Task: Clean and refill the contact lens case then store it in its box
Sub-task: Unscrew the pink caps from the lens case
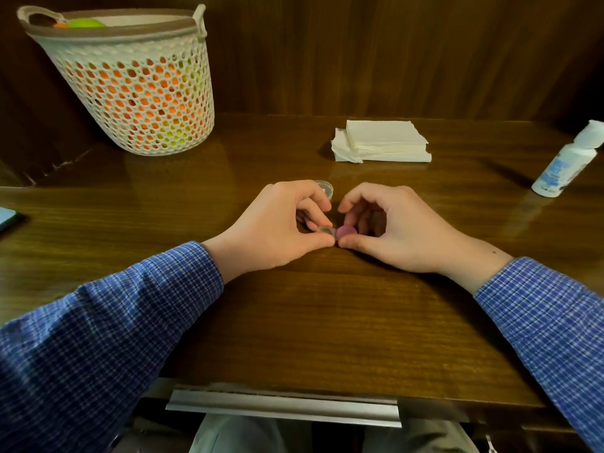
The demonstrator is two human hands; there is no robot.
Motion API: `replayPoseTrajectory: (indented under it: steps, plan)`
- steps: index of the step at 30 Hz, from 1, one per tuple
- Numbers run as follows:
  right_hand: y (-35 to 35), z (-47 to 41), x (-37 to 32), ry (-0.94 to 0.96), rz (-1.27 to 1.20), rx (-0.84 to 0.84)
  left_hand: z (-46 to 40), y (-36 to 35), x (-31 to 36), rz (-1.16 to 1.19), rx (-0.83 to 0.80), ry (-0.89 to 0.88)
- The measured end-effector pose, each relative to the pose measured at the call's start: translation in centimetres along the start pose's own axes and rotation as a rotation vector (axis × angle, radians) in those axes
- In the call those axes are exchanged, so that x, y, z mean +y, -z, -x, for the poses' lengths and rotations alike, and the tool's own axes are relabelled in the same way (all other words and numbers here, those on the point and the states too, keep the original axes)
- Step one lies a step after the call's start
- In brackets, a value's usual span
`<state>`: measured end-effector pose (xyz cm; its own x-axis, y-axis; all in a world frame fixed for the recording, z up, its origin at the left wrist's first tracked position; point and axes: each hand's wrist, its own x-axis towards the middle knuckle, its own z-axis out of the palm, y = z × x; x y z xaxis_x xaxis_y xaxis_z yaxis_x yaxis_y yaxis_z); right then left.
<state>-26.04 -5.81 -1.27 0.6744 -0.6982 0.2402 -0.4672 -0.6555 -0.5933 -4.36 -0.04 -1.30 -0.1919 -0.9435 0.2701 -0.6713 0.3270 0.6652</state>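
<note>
The small contact lens case [327,231] lies on the wooden table [294,322] between my two hands. My left hand [277,230] pinches its clear left well between thumb and fingers. My right hand [392,230] pinches the pink cap [345,231] on the right well. A loose clear cap [324,187] sits on the table just behind my left hand. The white solution bottle [570,160] stands at the far right. A stack of white tissues [382,142] lies behind my hands. No box is visible.
A white perforated basket [130,86] holding orange and green items stands at the back left. A dark flat object [6,219] pokes in at the left edge. A wooden wall closes the back. A metal rail [284,407] runs under the table's front edge.
</note>
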Motion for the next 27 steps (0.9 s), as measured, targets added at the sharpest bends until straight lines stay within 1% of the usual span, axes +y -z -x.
replayPoseTrajectory:
  steps: [6, 13, 20, 24, 27]
  plan:
    - [0.54, 0.00, 0.02, 0.006, -0.055, -0.061, -0.10, 0.09, -0.26, 0.010, -0.011, -0.011]
    - [0.20, -0.03, -0.19, -0.012, -0.036, 0.018, -0.54, 0.42, -0.29, 0.015, -0.042, -0.025]
    - [0.56, 0.08, -0.30, 0.014, -0.038, -0.062, -0.42, 0.34, -0.29, 0.028, -0.041, -0.015]
    - [0.31, 0.00, -0.34, 0.011, 0.049, 0.005, -0.36, 0.28, -0.15, 0.031, -0.033, -0.014]
    - [0.40, -0.02, -0.28, 0.003, 0.015, 0.002, -0.36, 0.31, -0.13, 0.035, -0.033, -0.016]
